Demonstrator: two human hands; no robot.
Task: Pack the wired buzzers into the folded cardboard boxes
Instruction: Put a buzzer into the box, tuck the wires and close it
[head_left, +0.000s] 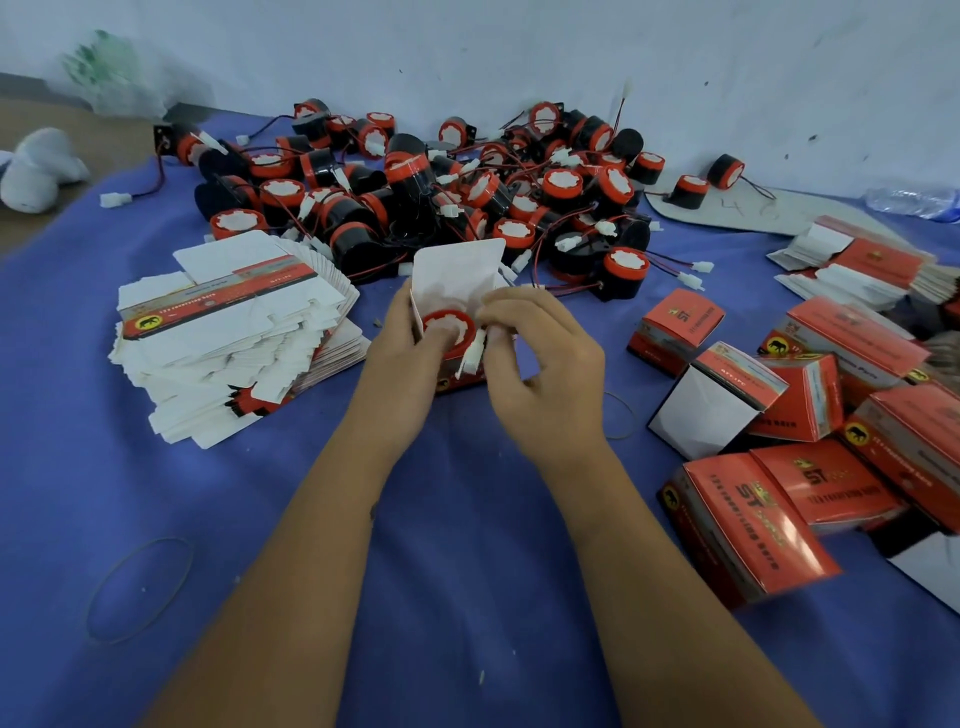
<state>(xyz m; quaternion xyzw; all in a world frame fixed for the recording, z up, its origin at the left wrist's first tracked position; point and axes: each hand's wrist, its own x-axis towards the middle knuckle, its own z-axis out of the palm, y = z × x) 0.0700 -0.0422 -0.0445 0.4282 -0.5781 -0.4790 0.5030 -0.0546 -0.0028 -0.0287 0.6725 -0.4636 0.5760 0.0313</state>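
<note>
Two bare hands meet over a blue cloth-covered work surface (467, 519). Left hand (402, 358) grasps an open red and white cardboard box (457, 280) from its left side, fingers curled round the wall, white top flap standing upright beyond the fingers. Inside the box mouth sits a round red-rimmed black buzzer (448, 325), its white face upward, touching the left fingertips. Right hand (540, 353) pinches the buzzer's white plastic wire connector (474, 356) at the box's right edge, fingers bent around it.

Just left of the left hand lies a fanned stack of flat unfolded white and red box blanks (234, 332). Directly beyond both hands spreads a heap of loose red and black wired buzzers (441, 182) with red and black leads and white plugs. Right of the right hand, closed red printed boxes (779, 467) lie tumbled together, some showing white undersides. Further right and beyond them sits a second lot of flat box blanks (857, 260). A thin rubber band (140, 587) lies near the left forearm; another (621, 415) lies just beside the right wrist. A clear plastic bottle (914, 200) lies at the far right, by the wall.
</note>
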